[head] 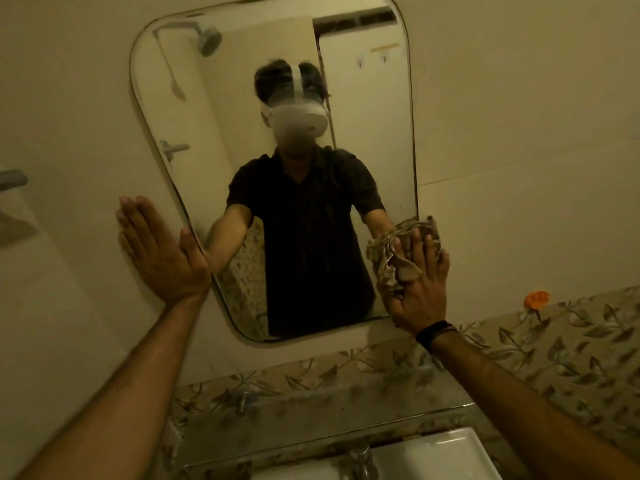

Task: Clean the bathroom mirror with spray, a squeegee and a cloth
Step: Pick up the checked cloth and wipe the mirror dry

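Pressing a crumpled cloth [398,251] against the lower right corner of the mirror [207,109], the right hand [417,289] has its fingers [415,242] spread and nearly straight over the bunched fabric, palm toward the glass. The cloth is patterned and pale; part of it pokes out above and to the left of the hand, overlapping the mirror's right edge. A dark band [434,333] circles the right wrist.

The left hand [159,251] lies flat on the wall [519,98] just beside the mirror's lower left edge, fingers [130,220] straight and together, holding nothing; the thumb reaches to the mirror's rim and seems to touch it, though the dim light makes that hard to confirm.

The mirror is tall with rounded corners and reflects a person in a dark short-sleeved shirt wearing a white headset, both arms raised to the glass. A shower head and its pipe also show in the reflection at upper left.

Below the mirror runs a band of leaf-patterned tiles [571,344], with a small orange object [536,298] stuck on the wall at its upper edge, right of the hand. A narrow ledge [329,410] sits under the tiles, and beneath it a white basin [450,452] with a metal tap [362,459] at the bottom of the view.
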{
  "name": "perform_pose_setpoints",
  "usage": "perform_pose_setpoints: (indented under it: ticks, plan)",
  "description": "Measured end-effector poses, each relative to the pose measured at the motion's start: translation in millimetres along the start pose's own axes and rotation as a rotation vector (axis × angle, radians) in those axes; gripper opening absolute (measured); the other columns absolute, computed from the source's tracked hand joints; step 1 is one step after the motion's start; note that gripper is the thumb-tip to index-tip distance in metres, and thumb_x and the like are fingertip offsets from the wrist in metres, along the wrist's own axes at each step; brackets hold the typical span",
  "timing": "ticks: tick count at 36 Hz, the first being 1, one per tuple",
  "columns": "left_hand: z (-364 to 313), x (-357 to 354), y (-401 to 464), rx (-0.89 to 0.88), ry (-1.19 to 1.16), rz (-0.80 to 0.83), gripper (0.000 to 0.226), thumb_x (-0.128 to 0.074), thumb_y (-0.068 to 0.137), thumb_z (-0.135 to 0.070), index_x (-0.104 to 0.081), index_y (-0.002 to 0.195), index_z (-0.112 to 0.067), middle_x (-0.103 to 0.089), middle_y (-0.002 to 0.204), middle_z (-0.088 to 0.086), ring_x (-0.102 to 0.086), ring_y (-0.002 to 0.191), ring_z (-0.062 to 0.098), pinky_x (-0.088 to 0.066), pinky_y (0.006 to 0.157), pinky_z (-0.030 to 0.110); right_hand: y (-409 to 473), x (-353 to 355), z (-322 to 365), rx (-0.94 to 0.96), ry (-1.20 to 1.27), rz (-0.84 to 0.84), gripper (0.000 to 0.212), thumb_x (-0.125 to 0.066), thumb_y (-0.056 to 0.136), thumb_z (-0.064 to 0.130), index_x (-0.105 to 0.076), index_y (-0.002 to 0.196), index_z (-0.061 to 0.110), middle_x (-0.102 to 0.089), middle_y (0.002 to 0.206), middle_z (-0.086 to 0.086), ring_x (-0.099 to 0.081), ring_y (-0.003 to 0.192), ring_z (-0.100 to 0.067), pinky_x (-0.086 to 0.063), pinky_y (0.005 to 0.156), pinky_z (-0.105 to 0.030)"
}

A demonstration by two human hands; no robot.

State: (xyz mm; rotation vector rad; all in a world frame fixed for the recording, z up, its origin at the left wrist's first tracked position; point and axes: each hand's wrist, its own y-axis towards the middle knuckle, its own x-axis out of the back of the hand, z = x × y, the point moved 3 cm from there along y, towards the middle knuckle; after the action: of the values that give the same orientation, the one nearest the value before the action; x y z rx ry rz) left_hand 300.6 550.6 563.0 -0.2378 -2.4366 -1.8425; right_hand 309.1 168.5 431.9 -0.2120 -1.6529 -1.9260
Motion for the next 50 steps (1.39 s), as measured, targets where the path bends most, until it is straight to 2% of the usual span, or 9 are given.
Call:
perform_pose_setpoints:
  ticks: [5,11,16,20,29,33,40,45,50]
  plan:
    - [0,-1,1,0.000,0.007,-0.012,0.071,-0.019,0.104,-0.046,-0.014,0.162,-0.006,-0.015,0.169,0.015,-0.011,0.158,0.027,-0.013,0.128,0.046,6,-4,38,-0.033,0.002,-0.088,0.083,-0.054,0.087,0.044,-0.017,0.158,0.020,-0.005,0.166,-0.013,-0.003,0.153,-0.040,0.001,0.122,-0.058]
    - [1,-1,1,-0.002,0.006,0.005,0.072,-0.020,0.103,-0.046,-0.013,0.161,-0.005,-0.015,0.169,0.014,-0.012,0.158,0.027,-0.014,0.127,0.048,-17,-31,110,0.544,-0.085,0.057,0.081,-0.054,0.088,0.047,-0.019,0.159,0.029,-0.004,0.168,-0.005,0.000,0.154,-0.033,0.002,0.121,-0.061]
    - [2,1,0,-0.011,-0.029,0.011,0.072,-0.023,0.103,-0.045,-0.016,0.161,-0.005,-0.015,0.169,0.014,-0.012,0.158,0.027,-0.013,0.128,0.047,-13,-32,118,0.677,-0.196,0.112,0.088,-0.051,0.079,0.039,-0.016,0.159,0.031,-0.008,0.168,-0.004,0.001,0.155,-0.030,0.004,0.122,-0.056]
    - [2,1,0,-0.020,-0.038,0.018,0.071,-0.023,0.103,-0.044,-0.014,0.161,-0.005,-0.014,0.169,0.015,-0.010,0.158,0.027,-0.012,0.128,0.048,35,0,115,0.528,-0.079,0.003,0.083,-0.059,0.084,0.042,-0.022,0.158,0.030,-0.011,0.167,-0.005,-0.003,0.155,-0.031,-0.002,0.122,-0.058]
    - [2,-1,0,-0.017,-0.033,0.011,0.070,-0.022,0.103,-0.042,-0.013,0.161,-0.005,-0.015,0.169,0.016,-0.011,0.158,0.029,-0.014,0.127,0.050,145,63,128,0.223,-0.013,-0.141,0.074,-0.036,0.091,0.053,-0.024,0.158,0.023,-0.011,0.167,-0.011,-0.003,0.154,-0.036,-0.002,0.120,-0.062]
    - [1,0,-1,-0.012,-0.023,0.014,0.070,-0.022,0.104,-0.043,-0.013,0.161,-0.005,-0.015,0.169,0.016,-0.011,0.158,0.028,-0.014,0.127,0.048,113,41,140,0.337,-0.024,-0.116,0.075,-0.049,0.089,0.048,-0.029,0.157,0.023,-0.014,0.166,-0.012,-0.002,0.153,-0.037,-0.001,0.119,-0.064]
    - [2,1,-1,-0.021,-0.019,0.040,0.071,-0.022,0.103,-0.045,-0.013,0.162,-0.006,-0.014,0.170,0.015,-0.011,0.158,0.028,-0.014,0.127,0.049,7,-25,162,0.818,-0.248,0.102,0.083,-0.050,0.086,0.048,-0.018,0.159,0.027,-0.008,0.168,-0.005,-0.002,0.154,-0.032,0.006,0.121,-0.059]
    - [4,1,-1,-0.035,-0.040,0.056,0.071,-0.024,0.103,-0.045,-0.013,0.162,-0.005,-0.013,0.169,0.016,-0.010,0.158,0.029,-0.013,0.128,0.049,29,-11,170,0.797,-0.180,0.105,0.076,-0.044,0.089,0.047,-0.020,0.159,0.029,-0.010,0.168,-0.003,-0.003,0.154,-0.030,0.004,0.122,-0.058]
    - [6,2,-1,-0.038,-0.042,0.072,0.071,-0.024,0.104,-0.045,-0.013,0.162,-0.005,-0.013,0.170,0.016,-0.009,0.158,0.029,-0.013,0.127,0.050,123,40,195,0.480,-0.021,-0.042,0.074,-0.050,0.091,0.048,-0.024,0.158,0.029,-0.011,0.167,-0.006,-0.002,0.154,-0.032,0.001,0.121,-0.061]
